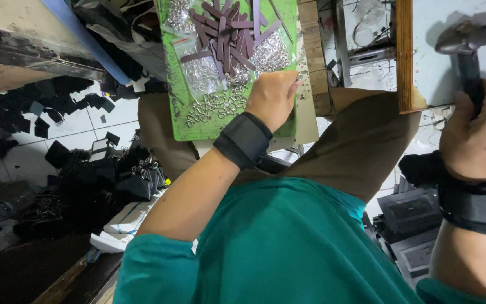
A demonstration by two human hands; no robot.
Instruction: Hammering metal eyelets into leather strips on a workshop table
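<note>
My left hand (272,97) rests with curled fingers on the green tray (176,90), beside a heap of small metal D-rings (215,106); whether it holds anything is hidden. Several dark purple strips (229,34) and clear bags of rings (200,72) lie farther up the tray. My right hand (476,132) is raised at the right and grips the dark handle of a metal hammer (469,35). Both wrists wear black straps.
A wooden work block (405,56) stands by the hammer. On the white tiled floor to the left lie black bags with metal clips (125,174) and scattered black cut pieces (40,112). Dark trays (412,214) sit lower right.
</note>
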